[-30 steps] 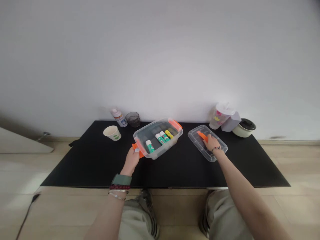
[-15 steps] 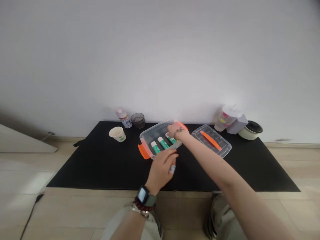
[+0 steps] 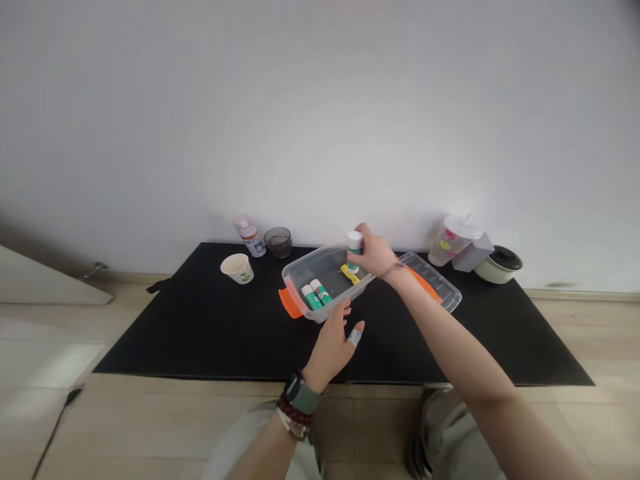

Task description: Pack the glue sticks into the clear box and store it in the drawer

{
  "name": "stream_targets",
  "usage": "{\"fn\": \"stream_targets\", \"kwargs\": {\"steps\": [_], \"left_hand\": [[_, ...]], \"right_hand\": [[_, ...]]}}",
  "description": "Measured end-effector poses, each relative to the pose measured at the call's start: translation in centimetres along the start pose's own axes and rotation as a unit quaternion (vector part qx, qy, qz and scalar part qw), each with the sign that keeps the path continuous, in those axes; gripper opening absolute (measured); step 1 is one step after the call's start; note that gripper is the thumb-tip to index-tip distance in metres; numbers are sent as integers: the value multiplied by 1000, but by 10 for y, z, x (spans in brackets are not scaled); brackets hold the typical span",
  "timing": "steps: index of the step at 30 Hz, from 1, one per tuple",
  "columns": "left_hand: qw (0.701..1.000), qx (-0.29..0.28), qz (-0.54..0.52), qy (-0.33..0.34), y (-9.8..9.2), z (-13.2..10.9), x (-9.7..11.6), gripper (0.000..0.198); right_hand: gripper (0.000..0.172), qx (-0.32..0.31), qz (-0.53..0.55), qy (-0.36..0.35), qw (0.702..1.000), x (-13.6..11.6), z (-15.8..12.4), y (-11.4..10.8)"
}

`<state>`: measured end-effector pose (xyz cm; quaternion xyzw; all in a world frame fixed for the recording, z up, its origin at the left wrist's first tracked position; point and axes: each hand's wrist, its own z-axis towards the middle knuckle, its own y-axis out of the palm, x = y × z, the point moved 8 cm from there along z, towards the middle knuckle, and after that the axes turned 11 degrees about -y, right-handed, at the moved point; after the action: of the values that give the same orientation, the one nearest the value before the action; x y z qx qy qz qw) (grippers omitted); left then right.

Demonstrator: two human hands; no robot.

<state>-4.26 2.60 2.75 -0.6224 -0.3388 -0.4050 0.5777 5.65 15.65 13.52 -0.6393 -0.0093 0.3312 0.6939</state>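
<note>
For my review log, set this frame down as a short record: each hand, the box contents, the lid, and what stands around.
Left hand: open, by the near rim of the clear box; contact unclear
Right hand: grips a white-capped tube, upright, at the box's right end
In box: two green tubes side by side; one yellow item
Lid: off, on the black table right of the box, partly hidden
Standing left: paper cup, spray can, dark glass
Standing right: lidded cup, black-lidded pot
</note>
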Motion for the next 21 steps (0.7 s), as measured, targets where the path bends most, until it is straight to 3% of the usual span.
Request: {"fn": "stream_targets", "kwargs": {"steps": [1, 3, 6, 8, 11, 15, 19, 21], "left_hand": [[999, -3, -35, -5, 1, 0, 1, 55], [996, -21, -88, 1, 8, -1, 7, 59], [989, -107, -104, 13, 29, -7, 17, 52], [984, -168, -64, 19, 46, -16, 22, 43], [978, -204, 14, 27, 63, -28, 25, 40], [967, -221, 121, -30, 72, -36, 25, 34], [959, -266, 81, -44, 75, -39, 31, 35], [944, -312, -8, -105, 79, -42, 20, 43]], "right_hand": [[43, 67, 60, -10, 996, 1, -24, -16], [36, 100, 174, -26, 979, 3, -73, -19], [27, 60, 276, -11, 959, 5, -131, 13], [17, 44, 272, 22, 961, 11, -153, 35], [27, 20, 185, 70, 980, 25, -169, 53], [33, -9, 139, 98, 985, 30, -179, 60], [32, 18, 146, 88, 985, 27, -187, 42], [31, 55, 141, 94, 984, 40, -192, 16]]}}
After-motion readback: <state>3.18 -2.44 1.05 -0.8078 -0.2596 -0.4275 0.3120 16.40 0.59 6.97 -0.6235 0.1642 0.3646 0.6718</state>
